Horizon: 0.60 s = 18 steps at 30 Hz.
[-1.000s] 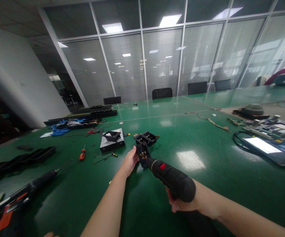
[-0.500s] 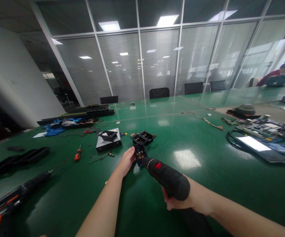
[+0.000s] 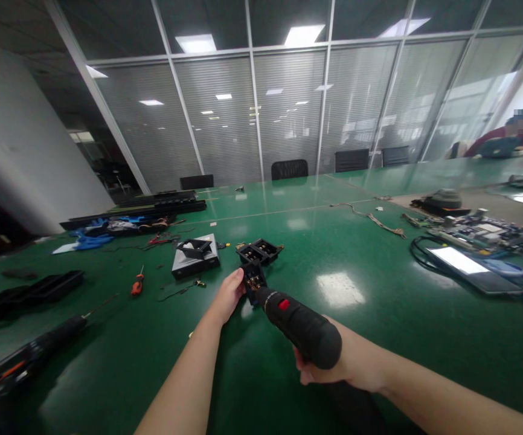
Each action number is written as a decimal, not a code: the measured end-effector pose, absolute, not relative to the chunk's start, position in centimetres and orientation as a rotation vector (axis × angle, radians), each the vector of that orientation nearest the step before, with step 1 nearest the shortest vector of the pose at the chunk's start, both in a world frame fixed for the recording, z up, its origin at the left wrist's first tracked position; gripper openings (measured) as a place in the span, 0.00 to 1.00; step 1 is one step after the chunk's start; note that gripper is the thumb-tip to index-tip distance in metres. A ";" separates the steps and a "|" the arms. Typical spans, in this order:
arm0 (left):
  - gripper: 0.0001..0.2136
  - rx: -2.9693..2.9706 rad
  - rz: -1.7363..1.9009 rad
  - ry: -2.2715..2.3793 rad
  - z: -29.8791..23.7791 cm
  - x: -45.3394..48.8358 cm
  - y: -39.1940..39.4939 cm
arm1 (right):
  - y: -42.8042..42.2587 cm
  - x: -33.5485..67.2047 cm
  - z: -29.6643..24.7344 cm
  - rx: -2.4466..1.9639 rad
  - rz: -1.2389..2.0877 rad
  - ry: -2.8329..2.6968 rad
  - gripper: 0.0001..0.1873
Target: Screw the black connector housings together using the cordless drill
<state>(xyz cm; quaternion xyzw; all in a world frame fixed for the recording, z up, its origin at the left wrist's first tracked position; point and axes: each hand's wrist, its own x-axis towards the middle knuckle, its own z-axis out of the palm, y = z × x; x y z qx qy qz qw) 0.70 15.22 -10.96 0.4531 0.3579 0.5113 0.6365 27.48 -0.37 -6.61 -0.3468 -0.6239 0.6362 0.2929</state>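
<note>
My left hand (image 3: 231,294) grips the left side of a small black plastic housing (image 3: 253,273) with brass-coloured metal parts inside. In my right hand (image 3: 320,365) is a black cordless drill (image 3: 300,326) with a red switch on top. Its front end points into the housing; the tip of the bit is hidden there. Just beyond lies a black two-compartment housing (image 3: 256,251), also with metal parts in it. To the left, a black frame (image 3: 194,248) rests on a grey and black box (image 3: 197,264).
An orange screwdriver (image 3: 137,284) and an orange-black power tool (image 3: 26,356) lie on the green table (image 3: 379,266) at left, near black plastic trays (image 3: 30,296). Circuit boards (image 3: 483,232) and a lit-screen device (image 3: 461,263) are at right. Another person (image 3: 497,142) sits far right.
The whole view has shifted slightly, so everything appears a little further left. Both hands keep their hold, and the drill stays against the black housing.
</note>
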 end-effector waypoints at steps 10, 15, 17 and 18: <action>0.27 1.043 1.171 0.830 -10.9 0.7 15.1 | -0.3 28.0 -7.4 -0.885 1.764 -1.608 0.14; 0.27 1.035 1.164 0.817 -10.8 0.8 15.0 | -0.5 27.9 -6.9 -0.899 1.767 -1.596 0.15; 0.26 1.033 1.169 0.813 -10.7 0.8 14.9 | -0.5 27.9 -6.9 -0.900 1.776 -1.587 0.14; 0.25 1.035 1.175 0.813 -10.7 0.8 14.9 | -0.5 27.9 -6.8 -0.902 1.775 -1.593 0.14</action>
